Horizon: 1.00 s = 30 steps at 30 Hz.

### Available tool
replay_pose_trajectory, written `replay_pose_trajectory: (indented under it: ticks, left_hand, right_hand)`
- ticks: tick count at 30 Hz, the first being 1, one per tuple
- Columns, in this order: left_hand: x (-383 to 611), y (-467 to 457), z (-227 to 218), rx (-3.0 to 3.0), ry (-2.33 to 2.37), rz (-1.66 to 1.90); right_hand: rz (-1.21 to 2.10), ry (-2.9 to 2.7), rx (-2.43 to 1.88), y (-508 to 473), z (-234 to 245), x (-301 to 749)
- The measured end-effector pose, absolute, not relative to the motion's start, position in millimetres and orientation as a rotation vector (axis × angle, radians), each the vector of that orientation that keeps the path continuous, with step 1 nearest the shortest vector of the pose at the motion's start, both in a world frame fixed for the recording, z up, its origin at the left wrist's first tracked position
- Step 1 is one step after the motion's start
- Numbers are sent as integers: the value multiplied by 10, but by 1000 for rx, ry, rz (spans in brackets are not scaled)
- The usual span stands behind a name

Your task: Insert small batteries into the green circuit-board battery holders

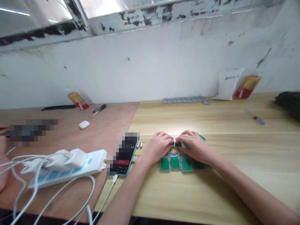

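My left hand (161, 145) and my right hand (193, 147) meet over the wooden table with fingers curled in. Between their fingertips is a green circuit board (177, 144) with a small white piece at its left end; both hands grip its edges, and the fingers cover much of it. Just below the hands lies a row of several green circuit boards (175, 162) in grey frames, its right end partly under my right forearm. Another green board (202, 137) peeks out behind my right hand. Small cylindrical batteries (140, 144) lie left of my left hand.
A phone (125, 156) on a white cable and a power strip (93, 161) with plugs are at left. Along the wall stand grey pieces (184, 100), a white bag (228, 84) and food packets (248, 87). Screwdrivers (99, 110) lie about. Someone's arm (2, 162) shows far left.
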<state>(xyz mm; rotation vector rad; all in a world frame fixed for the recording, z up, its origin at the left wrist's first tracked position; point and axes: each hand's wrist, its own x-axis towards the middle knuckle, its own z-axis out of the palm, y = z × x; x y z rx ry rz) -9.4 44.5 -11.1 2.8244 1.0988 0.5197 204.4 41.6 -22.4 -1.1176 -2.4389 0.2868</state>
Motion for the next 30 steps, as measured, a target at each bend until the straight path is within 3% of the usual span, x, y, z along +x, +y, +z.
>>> replay_pose_trajectory:
  ticks: [14,25,30]
  left_hand:
    - [-21,412,-88,3082,1075,389]
    - [-254,428,-6,2851,1190,748]
    - [-815,315,3,2887,1392,549]
  right_hand:
    - [304,-2436,-1071,482,-297,2117]
    - [246,-2425,-1102,468,-300,2126]
    - [216,-2474,-1049,427,-211,2126]
